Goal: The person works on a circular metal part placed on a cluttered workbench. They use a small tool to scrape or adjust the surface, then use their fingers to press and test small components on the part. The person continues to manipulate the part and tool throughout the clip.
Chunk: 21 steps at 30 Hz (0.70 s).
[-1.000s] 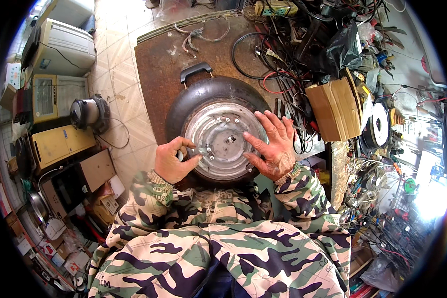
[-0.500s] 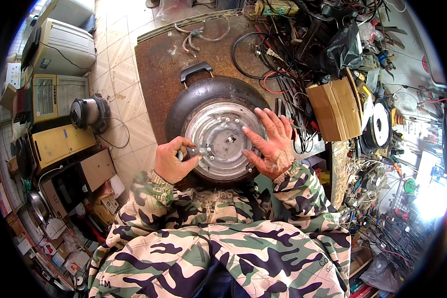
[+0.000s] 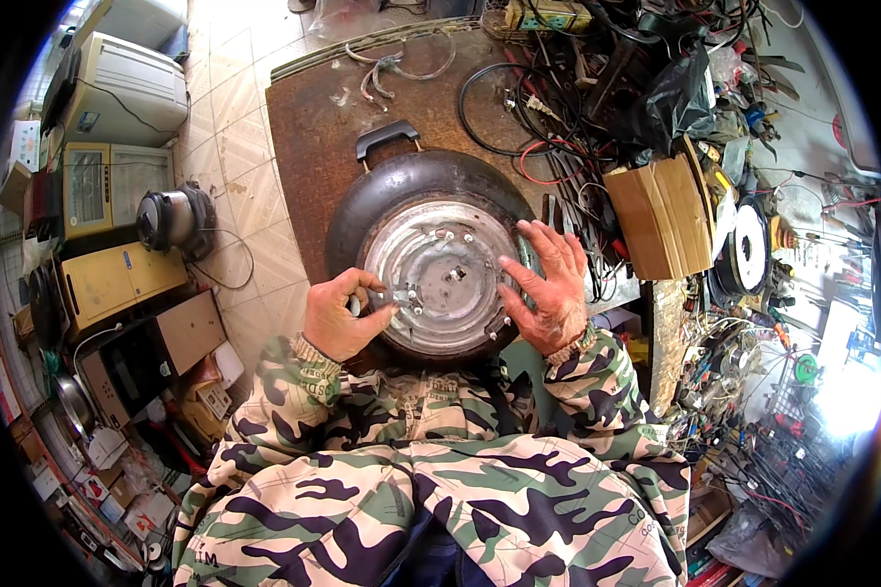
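Observation:
An upside-down black electric pan (image 3: pixel 436 176) lies on the brown worktable, its black handle (image 3: pixel 387 139) toward the far side. Its round silvery metal base (image 3: pixel 431 240) faces up, with several small studs around it and a square fitting near the middle. My left hand (image 3: pixel 341 313) is at the base's left edge, thumb and forefinger curled around a small silvery metal piece (image 3: pixel 397 294) beside the studs. Something small and greyish shows within the curled fingers; I cannot make out its kind. My right hand (image 3: pixel 550 289) is open, fingers spread, along the right rim of the base.
Cables (image 3: pixel 509 108) and tools crowd the table's right side, beside a cardboard box (image 3: pixel 661 217) and a white spool (image 3: pixel 749 247). Grey wire pieces (image 3: pixel 387 68) lie at the far edge. A rice cooker (image 3: pixel 171 217) stands on the tiled floor to the left, near cabinets and boxes.
My right hand has shifted slightly right, its fingertips drawing back from over the base toward its rim. My left hand and the pan stay nearly in place.

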Each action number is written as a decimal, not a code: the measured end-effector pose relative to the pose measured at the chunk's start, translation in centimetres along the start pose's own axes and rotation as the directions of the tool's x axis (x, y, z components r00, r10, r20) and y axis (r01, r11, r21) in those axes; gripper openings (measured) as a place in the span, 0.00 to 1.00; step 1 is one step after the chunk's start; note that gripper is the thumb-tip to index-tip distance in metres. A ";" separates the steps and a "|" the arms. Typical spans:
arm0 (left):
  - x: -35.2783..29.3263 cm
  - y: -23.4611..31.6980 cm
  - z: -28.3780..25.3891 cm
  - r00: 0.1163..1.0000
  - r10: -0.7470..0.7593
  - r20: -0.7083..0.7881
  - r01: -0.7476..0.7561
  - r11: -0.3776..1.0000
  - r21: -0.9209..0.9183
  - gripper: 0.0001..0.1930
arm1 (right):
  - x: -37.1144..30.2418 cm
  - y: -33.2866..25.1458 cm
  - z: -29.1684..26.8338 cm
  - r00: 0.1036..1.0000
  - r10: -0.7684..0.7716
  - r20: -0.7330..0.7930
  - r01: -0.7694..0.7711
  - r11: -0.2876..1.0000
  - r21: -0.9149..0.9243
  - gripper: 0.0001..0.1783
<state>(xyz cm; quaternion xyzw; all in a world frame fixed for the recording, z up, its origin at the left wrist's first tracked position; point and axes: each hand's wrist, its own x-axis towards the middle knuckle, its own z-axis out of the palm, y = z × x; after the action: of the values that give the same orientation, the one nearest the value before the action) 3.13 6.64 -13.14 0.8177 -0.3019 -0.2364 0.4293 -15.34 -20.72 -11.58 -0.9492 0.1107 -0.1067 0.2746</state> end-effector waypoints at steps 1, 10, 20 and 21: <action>0.1 0.0 0.0 1.000 0.003 0.002 -0.003 1.000 -0.001 0.16 | 0.2 -0.2 0.1 1.000 0.007 -0.009 -0.007 1.000 0.014 0.19; 0.0 0.6 -0.1 1.000 -0.010 -0.013 0.010 1.000 0.018 0.16 | 3.0 -1.4 0.7 1.000 -0.003 0.028 0.004 0.999 -0.035 0.16; 0.0 0.3 -0.1 1.000 -0.016 -0.009 0.016 1.000 0.005 0.15 | 2.8 -1.9 1.2 0.997 -0.056 0.058 0.064 0.987 -0.147 0.12; 0.1 0.4 -0.1 1.000 -0.019 -0.003 0.019 1.000 0.005 0.15 | 2.7 -1.9 1.2 0.999 -0.037 0.038 0.042 0.991 -0.125 0.11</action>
<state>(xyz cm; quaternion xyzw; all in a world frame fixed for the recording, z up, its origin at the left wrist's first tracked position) 3.11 6.45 -12.72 0.8219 -0.2942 -0.2387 0.4254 -12.14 -19.29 -11.19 -0.9684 0.0935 -0.0882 0.2140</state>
